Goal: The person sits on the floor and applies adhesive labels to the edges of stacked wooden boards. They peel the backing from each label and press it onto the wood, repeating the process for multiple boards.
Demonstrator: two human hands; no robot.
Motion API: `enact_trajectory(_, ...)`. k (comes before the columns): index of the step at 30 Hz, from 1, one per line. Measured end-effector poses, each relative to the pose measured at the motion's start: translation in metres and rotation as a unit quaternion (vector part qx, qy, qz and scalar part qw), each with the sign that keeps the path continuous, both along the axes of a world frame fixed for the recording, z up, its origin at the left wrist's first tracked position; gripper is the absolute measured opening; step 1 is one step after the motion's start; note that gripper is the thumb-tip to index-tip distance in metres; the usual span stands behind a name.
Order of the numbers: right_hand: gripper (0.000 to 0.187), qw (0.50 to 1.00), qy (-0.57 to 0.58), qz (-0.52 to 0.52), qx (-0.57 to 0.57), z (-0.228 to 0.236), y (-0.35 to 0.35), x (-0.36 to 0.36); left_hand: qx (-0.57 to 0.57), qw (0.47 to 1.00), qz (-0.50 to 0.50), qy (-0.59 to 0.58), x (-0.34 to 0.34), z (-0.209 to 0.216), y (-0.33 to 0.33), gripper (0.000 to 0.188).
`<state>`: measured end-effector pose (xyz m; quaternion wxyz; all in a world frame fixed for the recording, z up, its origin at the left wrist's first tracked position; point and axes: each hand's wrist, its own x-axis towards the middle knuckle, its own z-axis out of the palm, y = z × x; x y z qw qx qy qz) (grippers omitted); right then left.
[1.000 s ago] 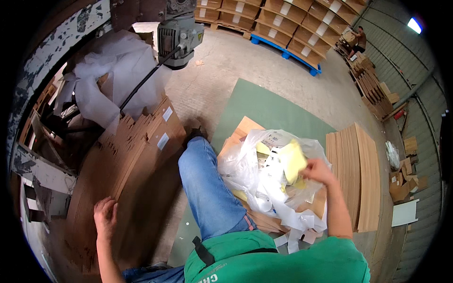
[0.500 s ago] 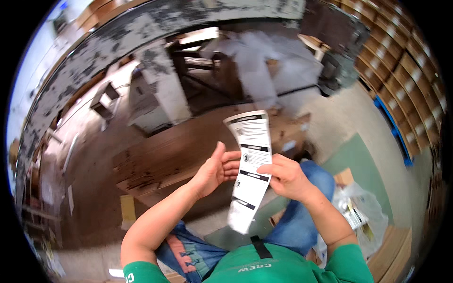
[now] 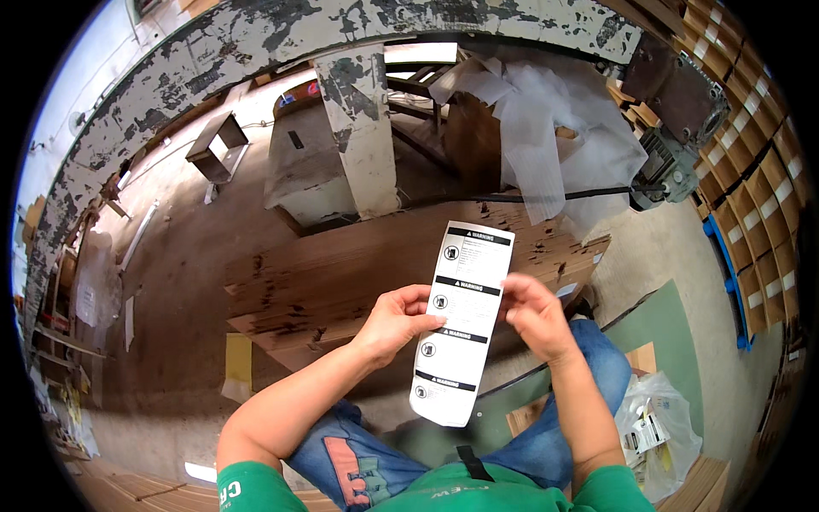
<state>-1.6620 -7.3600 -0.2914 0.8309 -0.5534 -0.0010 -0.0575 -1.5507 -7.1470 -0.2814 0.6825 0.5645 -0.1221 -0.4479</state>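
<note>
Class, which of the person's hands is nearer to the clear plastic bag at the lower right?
Right. The right hand is at the white label strip's right edge, up and left of the plastic bag; the left hand pinches the strip's left edge, farther left.

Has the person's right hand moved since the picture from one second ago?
Yes: leftward, judged against the clear plastic bag. The right hand was at that bag; now it is left of it, beside the white label strip.
</note>
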Motion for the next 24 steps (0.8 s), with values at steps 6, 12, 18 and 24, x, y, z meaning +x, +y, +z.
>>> enact_trajectory(6,0.037,0.994,0.036,-0.07,-0.082,0.012,-0.027,0.006,0.019,0.999,-0.033,-0.034,-0.016,0.003,-0.009,0.043)
enact_trajectory(12,0.034,0.995,0.086,0.004,-0.058,-0.005,-0.027,-0.011,0.015,0.996,0.079,-0.035,-0.026,-0.002,-0.031,0.037)
enact_trajectory(18,0.029,0.995,0.097,-0.002,0.033,-0.01,-0.029,-0.02,0.024,0.986,0.161,0.042,-0.039,-0.003,-0.043,0.03)
enact_trajectory(24,0.025,0.991,0.086,-0.093,0.044,-0.013,-0.034,-0.018,0.002,0.997,0.045,-0.067,-0.052,0.009,-0.041,0.072)
